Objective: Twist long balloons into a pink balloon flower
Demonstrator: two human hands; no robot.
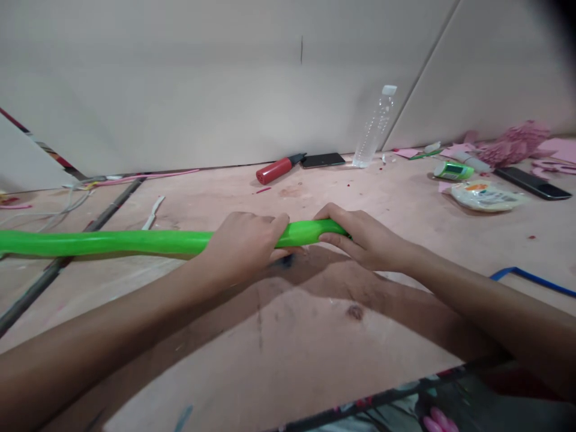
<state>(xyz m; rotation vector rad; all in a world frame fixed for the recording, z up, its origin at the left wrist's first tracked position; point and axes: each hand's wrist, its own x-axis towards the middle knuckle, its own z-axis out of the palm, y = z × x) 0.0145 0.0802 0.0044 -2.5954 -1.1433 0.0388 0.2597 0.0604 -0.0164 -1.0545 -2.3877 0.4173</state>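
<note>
A long, inflated green modelling balloon [148,242] stretches across the table from the left edge of view to the middle. My left hand [245,240] is closed around it from above, a short way from its right end. At that right end my right hand [355,234] grips the balloon between thumb and fingers. A short green stretch shows between the two hands. The tip of the balloon is hidden in my right hand, and its far left end lies outside the view.
Along the wall lie a red hand pump [274,171], a black phone [323,160] and an upright clear bottle [373,129]. To the right are a green tube [453,171], a white packet [486,197], a dark handset [533,182] and pink crumpled material [517,144]. A blue strip [535,278] lies nearer.
</note>
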